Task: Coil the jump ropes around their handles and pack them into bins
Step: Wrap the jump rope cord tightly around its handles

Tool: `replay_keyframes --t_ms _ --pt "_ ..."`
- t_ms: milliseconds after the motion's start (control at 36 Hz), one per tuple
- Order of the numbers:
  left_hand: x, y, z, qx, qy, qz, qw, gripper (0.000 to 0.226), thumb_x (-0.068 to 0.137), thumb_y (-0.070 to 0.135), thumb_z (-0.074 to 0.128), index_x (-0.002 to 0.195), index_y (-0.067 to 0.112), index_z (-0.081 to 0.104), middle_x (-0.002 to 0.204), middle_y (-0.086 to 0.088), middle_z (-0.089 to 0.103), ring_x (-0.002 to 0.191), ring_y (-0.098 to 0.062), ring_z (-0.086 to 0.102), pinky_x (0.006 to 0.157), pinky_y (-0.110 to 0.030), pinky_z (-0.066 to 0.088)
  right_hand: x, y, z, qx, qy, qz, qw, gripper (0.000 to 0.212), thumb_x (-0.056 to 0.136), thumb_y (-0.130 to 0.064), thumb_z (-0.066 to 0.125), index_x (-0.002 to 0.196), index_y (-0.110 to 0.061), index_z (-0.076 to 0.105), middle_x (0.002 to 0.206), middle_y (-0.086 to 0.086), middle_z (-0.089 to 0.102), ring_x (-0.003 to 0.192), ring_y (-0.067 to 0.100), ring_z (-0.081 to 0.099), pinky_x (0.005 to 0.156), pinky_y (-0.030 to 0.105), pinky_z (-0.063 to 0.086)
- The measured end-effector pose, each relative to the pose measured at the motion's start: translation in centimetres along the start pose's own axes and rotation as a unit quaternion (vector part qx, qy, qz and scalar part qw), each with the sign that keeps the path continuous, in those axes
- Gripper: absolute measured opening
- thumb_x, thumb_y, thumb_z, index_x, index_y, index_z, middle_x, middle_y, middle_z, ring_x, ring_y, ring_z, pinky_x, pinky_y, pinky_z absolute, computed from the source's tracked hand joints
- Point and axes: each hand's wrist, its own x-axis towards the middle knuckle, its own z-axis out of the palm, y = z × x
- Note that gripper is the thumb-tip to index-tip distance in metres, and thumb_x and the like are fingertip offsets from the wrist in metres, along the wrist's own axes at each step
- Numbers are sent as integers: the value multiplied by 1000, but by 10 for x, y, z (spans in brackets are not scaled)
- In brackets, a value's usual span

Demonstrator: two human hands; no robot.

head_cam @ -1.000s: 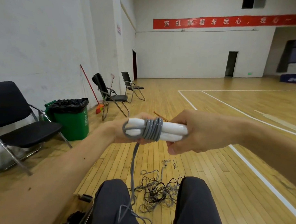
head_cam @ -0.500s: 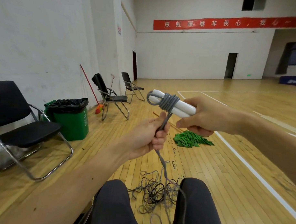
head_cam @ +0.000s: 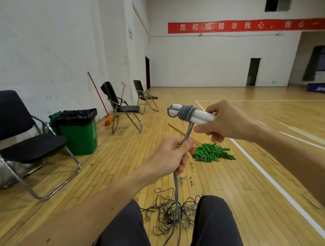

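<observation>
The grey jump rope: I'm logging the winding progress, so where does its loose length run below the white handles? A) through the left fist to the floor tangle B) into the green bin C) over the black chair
A: the grey jump rope drops from the white handles through the closed left hand to the tangle on the floor.

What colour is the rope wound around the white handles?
Grey; the rope shows clearly in the head view.

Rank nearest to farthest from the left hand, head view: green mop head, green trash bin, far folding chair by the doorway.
From the left hand:
1. Green mop head, on the floor just to its right.
2. Green trash bin, to its left near the wall.
3. Far folding chair, well beyond, by the doorway.
</observation>
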Motion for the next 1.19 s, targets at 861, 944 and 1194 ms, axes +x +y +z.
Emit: replay_keyframes --t_ms 861,944,1194 --pt "24 57 -39 552 -7 270 789 32 104 43 44 98 20 66 79 7 62 72 -12 58 61 -25 46 11 48 24 -207 -156 163 952 25 86 -26 79 88 -3 70 58 2 68 42 16 55 43 24 46" --pt "29 65 -44 562 -10 299 772 33 102 44 46 98 20 68 83 6 66 77 -13 62 65 -30 48 7 39 33 -192 -202 150 949 26 87 -27 78 90 -2 70 62 3 69 43 15 53 43 24 44" --pt "46 66 -70 513 -13 262 817 26 96 44 60 90 21 72 73 14 59 72 -6 56 72 -43 51 -13 14 40 -177 -277 60 943 23 90 -30 75 86 -7 69 63 1 68 44 13 53 44 23 45"
